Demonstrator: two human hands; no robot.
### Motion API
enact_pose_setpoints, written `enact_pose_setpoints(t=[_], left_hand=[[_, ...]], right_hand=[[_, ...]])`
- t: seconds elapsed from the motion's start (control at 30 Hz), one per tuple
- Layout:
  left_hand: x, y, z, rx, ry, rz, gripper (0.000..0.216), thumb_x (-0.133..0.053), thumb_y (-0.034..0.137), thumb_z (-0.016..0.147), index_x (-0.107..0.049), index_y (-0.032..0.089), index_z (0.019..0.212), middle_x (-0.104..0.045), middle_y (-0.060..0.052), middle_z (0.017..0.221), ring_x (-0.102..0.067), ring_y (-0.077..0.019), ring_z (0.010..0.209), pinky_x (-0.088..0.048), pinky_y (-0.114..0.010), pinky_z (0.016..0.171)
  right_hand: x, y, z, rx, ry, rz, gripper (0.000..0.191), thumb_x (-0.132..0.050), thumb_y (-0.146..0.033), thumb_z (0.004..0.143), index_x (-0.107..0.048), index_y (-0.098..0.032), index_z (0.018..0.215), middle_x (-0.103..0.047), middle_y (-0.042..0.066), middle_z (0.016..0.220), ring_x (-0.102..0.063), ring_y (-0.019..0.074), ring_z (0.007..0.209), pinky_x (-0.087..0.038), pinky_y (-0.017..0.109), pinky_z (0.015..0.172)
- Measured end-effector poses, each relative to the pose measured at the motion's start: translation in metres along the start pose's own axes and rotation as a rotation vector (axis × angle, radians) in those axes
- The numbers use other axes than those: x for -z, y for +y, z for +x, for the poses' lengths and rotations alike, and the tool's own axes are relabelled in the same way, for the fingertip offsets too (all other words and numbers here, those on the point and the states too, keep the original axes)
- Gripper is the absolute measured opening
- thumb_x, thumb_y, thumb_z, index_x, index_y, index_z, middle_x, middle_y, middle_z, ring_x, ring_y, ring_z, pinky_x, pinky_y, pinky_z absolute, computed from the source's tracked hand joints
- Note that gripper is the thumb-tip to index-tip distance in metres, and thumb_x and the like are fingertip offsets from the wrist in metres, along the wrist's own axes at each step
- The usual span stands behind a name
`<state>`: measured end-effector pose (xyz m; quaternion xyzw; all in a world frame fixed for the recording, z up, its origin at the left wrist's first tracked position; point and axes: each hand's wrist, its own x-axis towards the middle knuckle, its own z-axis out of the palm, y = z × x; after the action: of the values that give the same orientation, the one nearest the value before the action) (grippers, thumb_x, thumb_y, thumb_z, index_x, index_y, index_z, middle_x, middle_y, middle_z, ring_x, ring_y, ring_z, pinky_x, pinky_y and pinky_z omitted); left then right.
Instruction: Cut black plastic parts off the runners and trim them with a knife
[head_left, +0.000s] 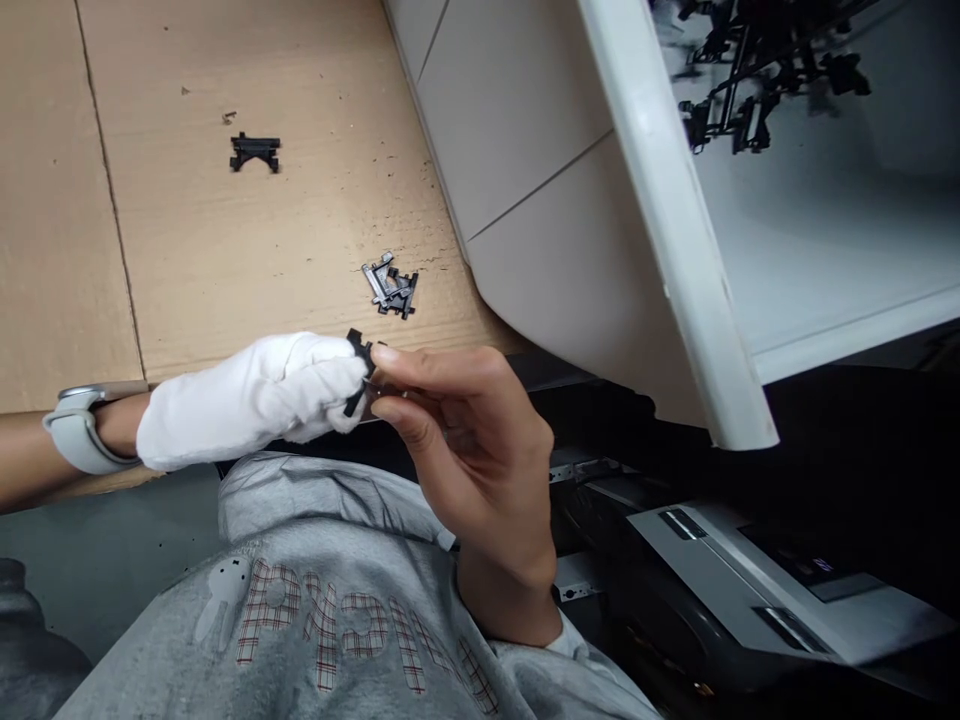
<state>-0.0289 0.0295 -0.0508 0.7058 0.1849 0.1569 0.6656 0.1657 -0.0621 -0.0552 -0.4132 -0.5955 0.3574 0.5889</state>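
Observation:
My left hand (277, 388), in a white glove with a watch at the wrist, is closed on a small black plastic part (355, 340) just off the table's front edge. The bare fingers of my right hand (484, 440) pinch together right at that part. Something thin shows between thumb and forefinger there, too small to make out. Beyond the hands, a few similar black plastic pieces (391, 287) lie overlapping on the tabletop. One more black bracket-like piece (255, 152) rests alone farther back.
The cardboard-coloured tabletop (187, 260) carries small black crumbs and a seam at left. To the right stands a pale bin (660, 200) with a tangle of black plastic parts (750, 70) inside. Below it is a grey machine panel (742, 570).

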Motion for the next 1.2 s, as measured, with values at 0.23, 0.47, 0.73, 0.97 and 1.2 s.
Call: enact_pose_setpoints(t=[0.23, 0.47, 0.73, 0.97, 1.2], left_hand=[[0.0021, 0.0008, 0.0013, -0.029, -0.037, 0.067, 0.058, -0.041, 0.063, 0.116, -0.062, 0.016, 0.089, -0.062, 0.003, 0.077, -0.054, -0.0073, 0.065, -0.052, -0.015, 0.061], [0.0011, 0.0022, 0.0009, 0.016, -0.042, -0.004, 0.061, -0.046, 0.068, 0.113, -0.061, 0.016, 0.086, -0.061, 0.003, 0.078, -0.053, -0.0078, 0.067, -0.051, -0.017, 0.063], [-0.0001, 0.0033, 0.0022, 0.054, 0.009, -0.076, 0.043, -0.052, 0.046, 0.116, -0.059, 0.017, 0.084, -0.059, 0.004, 0.075, -0.051, -0.0073, 0.066, -0.049, -0.016, 0.061], [-0.0008, 0.0060, 0.0016, 0.018, 0.051, -0.117, 0.039, -0.052, 0.040, 0.116, -0.059, 0.016, 0.086, -0.058, 0.005, 0.078, -0.051, -0.0047, 0.069, -0.049, -0.012, 0.064], [-0.0015, 0.0030, 0.0029, -0.034, 0.056, -0.116, 0.046, -0.054, 0.046, 0.116, -0.060, 0.015, 0.083, -0.057, 0.007, 0.075, -0.049, -0.0035, 0.068, -0.047, -0.009, 0.063]], right_hand=[[0.0004, 0.0021, 0.0001, 0.003, -0.020, -0.057, 0.051, -0.070, -0.002, 0.095, -0.078, -0.039, 0.129, -0.090, -0.002, 0.107, -0.089, 0.0217, 0.093, -0.076, 0.027, 0.075], [-0.0007, 0.0020, -0.0015, -0.028, -0.018, -0.009, 0.052, -0.067, 0.000, 0.095, -0.078, -0.038, 0.128, -0.089, -0.004, 0.107, -0.089, 0.0195, 0.093, -0.076, 0.024, 0.076], [-0.0025, 0.0039, -0.0012, -0.020, 0.024, 0.035, 0.050, -0.069, 0.005, 0.093, -0.082, -0.032, 0.124, -0.088, -0.002, 0.103, -0.088, 0.0198, 0.088, -0.074, 0.026, 0.075], [-0.0035, 0.0068, -0.0006, 0.015, 0.027, -0.001, 0.042, -0.070, -0.002, 0.097, -0.080, -0.031, 0.125, -0.088, -0.002, 0.108, -0.088, 0.0185, 0.096, -0.075, 0.024, 0.081], [-0.0038, 0.0083, -0.0007, 0.027, 0.046, -0.015, 0.039, -0.068, -0.002, 0.100, -0.079, -0.031, 0.124, -0.087, -0.002, 0.105, -0.086, 0.0181, 0.092, -0.075, 0.026, 0.079]])
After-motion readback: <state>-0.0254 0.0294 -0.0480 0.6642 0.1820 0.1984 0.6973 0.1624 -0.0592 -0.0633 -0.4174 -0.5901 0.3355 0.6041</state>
